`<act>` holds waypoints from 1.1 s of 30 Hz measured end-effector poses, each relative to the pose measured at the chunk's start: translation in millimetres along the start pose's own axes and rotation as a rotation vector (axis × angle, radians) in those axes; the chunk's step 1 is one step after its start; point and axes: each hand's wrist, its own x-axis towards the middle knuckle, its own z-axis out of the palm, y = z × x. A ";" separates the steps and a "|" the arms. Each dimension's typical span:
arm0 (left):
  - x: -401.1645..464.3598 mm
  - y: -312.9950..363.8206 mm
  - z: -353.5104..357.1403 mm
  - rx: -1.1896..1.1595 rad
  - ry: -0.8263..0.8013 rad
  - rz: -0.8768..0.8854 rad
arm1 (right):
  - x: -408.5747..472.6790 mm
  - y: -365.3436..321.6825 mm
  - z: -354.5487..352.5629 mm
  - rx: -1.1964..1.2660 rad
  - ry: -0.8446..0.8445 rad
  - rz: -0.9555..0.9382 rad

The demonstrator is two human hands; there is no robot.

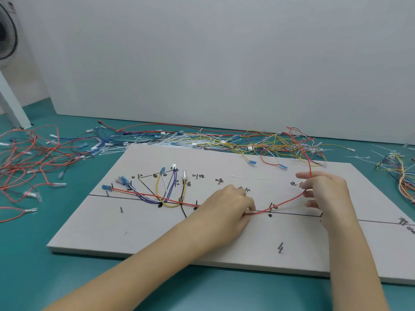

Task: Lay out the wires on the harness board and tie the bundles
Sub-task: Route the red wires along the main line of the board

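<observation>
Two bare hands work over a pale harness board (157,239) that lies flat on a teal table (45,277). The left hand (226,207) rests palm-down near the middle of the board, its fingers curled onto a red wire (289,200) where that wire meets the long black line drawn across the board; whether the fingertips pinch the wire or merely press it down cannot be told. The right hand (323,191), toward the board's right side, pinches the same red wire between thumb and forefinger, the other fingers loosely curled below. From this pinch the wire rises in an arc toward the board's far edge and drops past a small peg (271,205) to the left hand. On the left half of the board the red wire runs on to a blue terminal (105,187), crossing a fan of purple, yellow, white and black wires (167,187) looped around pegs beside handwritten labels. Beyond the board's far edge lies a heap of loose wires and white cable ties (179,140); more red wires (29,158) sprawl off its left side.
</observation>
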 end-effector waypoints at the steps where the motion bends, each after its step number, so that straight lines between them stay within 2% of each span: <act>1: 1.2 1.8 2.1 0.010 -0.005 0.005 | 0.4 0.2 0.1 0.009 -0.005 0.001; 5: 4.9 8.0 11.2 0.048 -0.018 0.038 | 5.1 3.5 2.8 -0.030 0.001 -0.049; 10: 10.9 7.4 13.0 0.057 0.018 0.051 | 12.8 13.2 4.9 -0.265 0.003 -0.120; 14: 23.0 11.4 12.5 -0.001 0.035 0.029 | 13.8 17.5 5.2 -0.403 -0.013 -0.092; 21: 37.1 16.6 18.9 -0.225 0.082 -0.068 | 18.3 18.6 5.6 -0.442 0.017 -0.082; 29: 38.2 16.4 22.6 -0.208 0.037 -0.038 | 22.3 19.5 4.2 -0.555 0.208 -0.095; 33: 39.3 16.0 24.2 -0.206 0.028 -0.044 | 25.2 20.0 5.1 -0.556 0.210 -0.098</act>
